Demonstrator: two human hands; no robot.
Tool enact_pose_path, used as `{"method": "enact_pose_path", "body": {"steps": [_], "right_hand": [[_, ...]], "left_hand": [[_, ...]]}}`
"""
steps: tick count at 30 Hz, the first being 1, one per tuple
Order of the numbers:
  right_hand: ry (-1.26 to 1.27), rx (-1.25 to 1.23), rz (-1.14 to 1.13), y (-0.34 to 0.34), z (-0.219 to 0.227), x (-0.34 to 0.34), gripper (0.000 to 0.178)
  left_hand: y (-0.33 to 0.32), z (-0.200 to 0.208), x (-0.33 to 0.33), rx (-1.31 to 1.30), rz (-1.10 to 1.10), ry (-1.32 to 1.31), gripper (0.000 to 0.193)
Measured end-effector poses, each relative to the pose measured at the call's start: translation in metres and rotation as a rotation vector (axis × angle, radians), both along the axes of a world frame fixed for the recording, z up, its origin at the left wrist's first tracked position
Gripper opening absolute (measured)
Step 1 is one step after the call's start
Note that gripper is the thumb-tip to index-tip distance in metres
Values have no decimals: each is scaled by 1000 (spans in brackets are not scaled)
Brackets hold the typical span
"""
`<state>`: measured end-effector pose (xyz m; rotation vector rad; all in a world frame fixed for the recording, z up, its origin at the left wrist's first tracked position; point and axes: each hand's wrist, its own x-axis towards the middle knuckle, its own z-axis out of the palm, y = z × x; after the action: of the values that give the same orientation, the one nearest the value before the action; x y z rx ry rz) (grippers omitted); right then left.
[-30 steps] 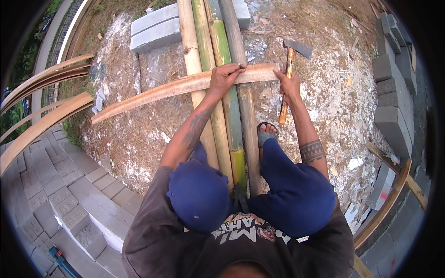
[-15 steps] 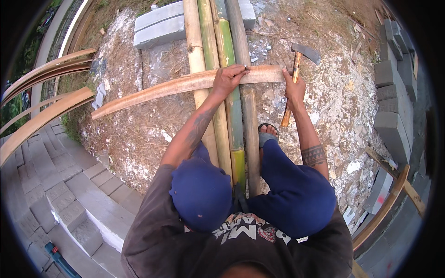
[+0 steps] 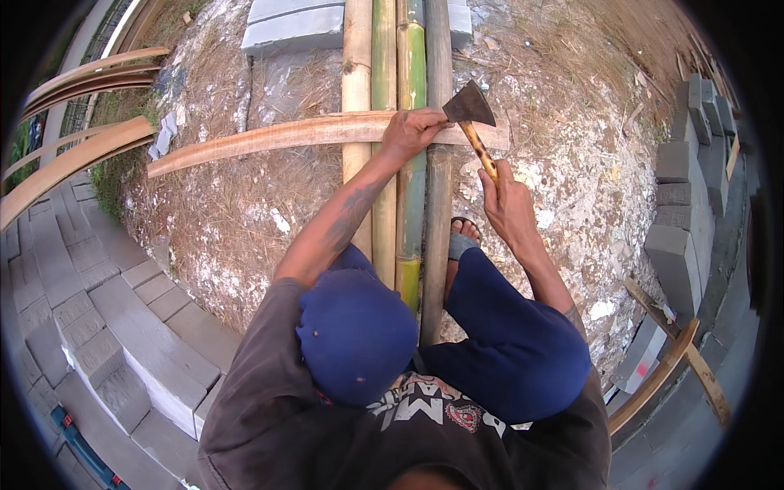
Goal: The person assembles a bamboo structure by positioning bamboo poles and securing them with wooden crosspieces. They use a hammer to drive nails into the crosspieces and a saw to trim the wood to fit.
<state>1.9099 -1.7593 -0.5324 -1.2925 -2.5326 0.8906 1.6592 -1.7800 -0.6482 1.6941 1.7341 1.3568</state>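
Note:
A pale wooden plank (image 3: pixel 269 141), slightly curved in this view, lies across several long bamboo poles (image 3: pixel 384 196). My left hand (image 3: pixel 411 133) rests on the plank above the poles, its fingers pinched together. What sits in that pinch is too small to make out. My right hand (image 3: pixel 508 200) is closed round the handle of a hatchet (image 3: pixel 469 106). The hatchet's dark head is over the plank's right part, close beside my left fingertips, and its mottled wooden handle slants down to my right hand.
Grey blocks (image 3: pixel 298 28) lie beside the poles at the far end. More blocks are stacked on the right (image 3: pixel 676 245) and left (image 3: pixel 163 343). Bent wooden strips (image 3: pixel 82 167) jut in from the left. Debris-strewn ground (image 3: pixel 563 245) surrounds the poles.
My right hand has left the plank's right end and swung the hatchet up and left, its head now beside my left fingertips. My left hand stays pinched on the plank.

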Motion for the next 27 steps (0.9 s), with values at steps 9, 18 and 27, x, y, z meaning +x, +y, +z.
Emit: {"method": "enact_pose_path", "body": {"steps": [9,18,27], "right_hand": [[-169,114,-37,-1,35,-8,33],[-187,126,-36,0,39,-7,33],[-134,104,-46,-4,26,-5,31]], "left_hand": [[-1,-5,3,40,71,26,12],[-1,-7,3,70,66,36,14],[0,-8,4,16,71,72,14]]}}
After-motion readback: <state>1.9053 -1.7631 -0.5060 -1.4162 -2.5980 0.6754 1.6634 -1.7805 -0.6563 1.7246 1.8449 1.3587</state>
